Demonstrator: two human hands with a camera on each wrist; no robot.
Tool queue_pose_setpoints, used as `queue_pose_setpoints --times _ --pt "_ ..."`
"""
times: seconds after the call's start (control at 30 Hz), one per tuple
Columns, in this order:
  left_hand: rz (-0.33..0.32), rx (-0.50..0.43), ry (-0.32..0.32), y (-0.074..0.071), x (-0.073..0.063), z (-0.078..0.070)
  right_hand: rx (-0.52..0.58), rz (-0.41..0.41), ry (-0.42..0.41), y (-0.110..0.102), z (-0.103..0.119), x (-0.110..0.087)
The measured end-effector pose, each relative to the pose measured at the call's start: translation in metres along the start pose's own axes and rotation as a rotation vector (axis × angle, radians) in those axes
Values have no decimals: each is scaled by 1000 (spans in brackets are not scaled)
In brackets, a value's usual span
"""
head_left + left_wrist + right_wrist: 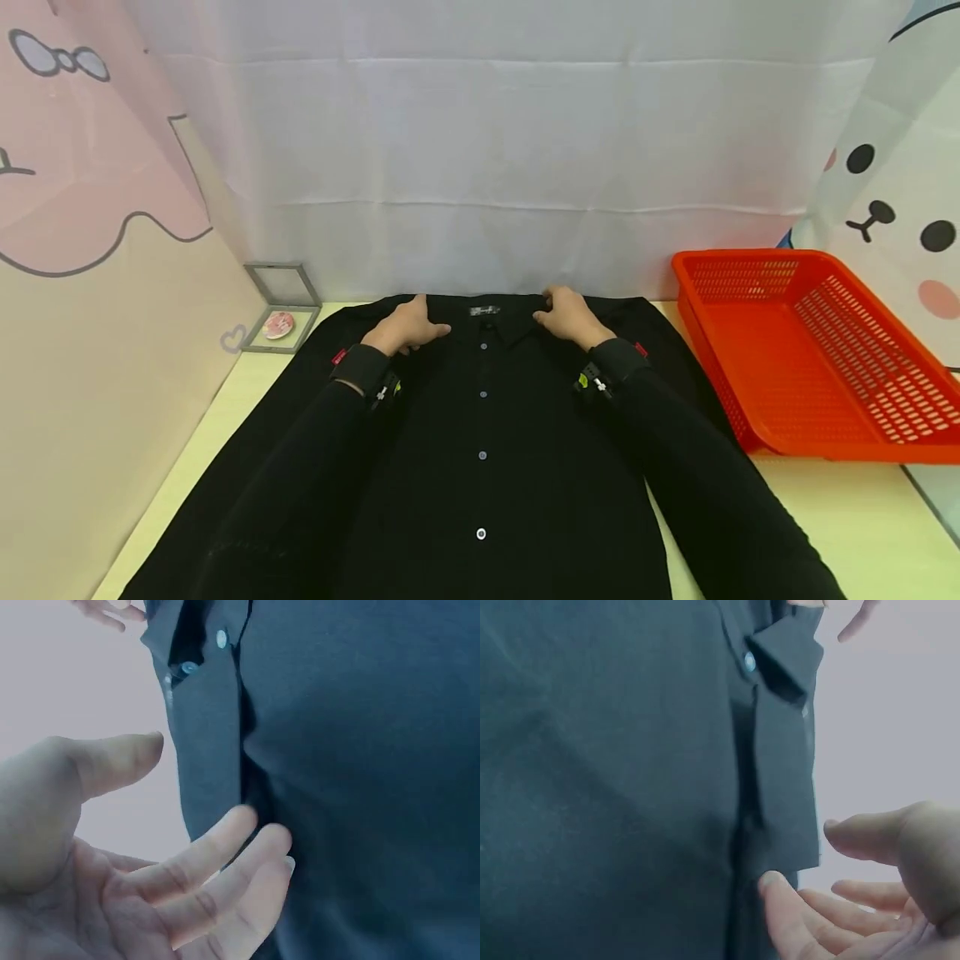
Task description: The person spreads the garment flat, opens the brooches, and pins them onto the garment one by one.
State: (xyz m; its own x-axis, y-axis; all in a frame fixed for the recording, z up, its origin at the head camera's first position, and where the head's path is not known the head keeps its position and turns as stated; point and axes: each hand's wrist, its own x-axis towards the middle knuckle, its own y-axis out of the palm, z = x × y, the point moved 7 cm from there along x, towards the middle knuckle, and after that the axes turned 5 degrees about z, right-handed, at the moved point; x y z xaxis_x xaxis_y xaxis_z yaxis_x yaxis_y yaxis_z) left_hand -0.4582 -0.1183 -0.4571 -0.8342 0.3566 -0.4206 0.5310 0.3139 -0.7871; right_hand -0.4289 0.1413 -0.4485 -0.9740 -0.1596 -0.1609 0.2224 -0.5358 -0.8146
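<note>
Black shirt point(525, 467) cut off below; label point(484, 311) illegible.

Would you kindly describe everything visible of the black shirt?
The black shirt lies spread front up on the pale table, neck end toward the curtain. It looks like plain fabric, with a collar, a label at the neck and a row of buttons. Its lower end is out of view. The left hand and right hand flank the collar; a right fingertip appears to touch the shirt.

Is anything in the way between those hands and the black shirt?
Nothing visible: the left hand and right hand flank the collar of the black shirt. The red basket stands aside, to the right.
</note>
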Motion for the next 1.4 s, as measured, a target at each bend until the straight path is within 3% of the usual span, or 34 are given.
queue_pose_setpoints --times 0.1,0.2,0.3,0.4,0.53,0.63,0.73,0.8,0.9,1.07,1.17,1.27,1.4 --pt "35 -38 -33 4 9 7 -2 39 52 12 -7 10" --pt "9 -52 -29 6 15 13 -19 80 71 23 -10 15" --pt "-79 -68 30 0 18 11 -11 59 69 24 -11 16" --pt "-205 -94 135 -13 19 2 33 -46 44 10 -11 12" --pt "-414 -125 246 -34 1 -9 109 -187 -68 -11 3 2" --pt "-558 -130 312 -49 -18 -17 124 -245 -158 -24 14 -8" --pt "-614 -115 349 -56 -35 -21 135 -252 -216 -32 20 -18" --pt "-593 -104 356 -56 -42 -22 137 -232 -249 -34 22 -22" --pt "-493 -98 334 -47 -41 -17 117 -163 -252 -26 18 -22" --pt "-248 -99 276 -14 -19 -5 125 -33 -71 5 -8 -11" --pt "-111 -38 215 6 -11 1 182 -62 19 15 -21 -7" --pt "9 61 157 22 -11 4 164 -94 -15 18 -20 -7" --pt "120 123 130 37 -11 8 -60 -24 -100 27 -9 -16"
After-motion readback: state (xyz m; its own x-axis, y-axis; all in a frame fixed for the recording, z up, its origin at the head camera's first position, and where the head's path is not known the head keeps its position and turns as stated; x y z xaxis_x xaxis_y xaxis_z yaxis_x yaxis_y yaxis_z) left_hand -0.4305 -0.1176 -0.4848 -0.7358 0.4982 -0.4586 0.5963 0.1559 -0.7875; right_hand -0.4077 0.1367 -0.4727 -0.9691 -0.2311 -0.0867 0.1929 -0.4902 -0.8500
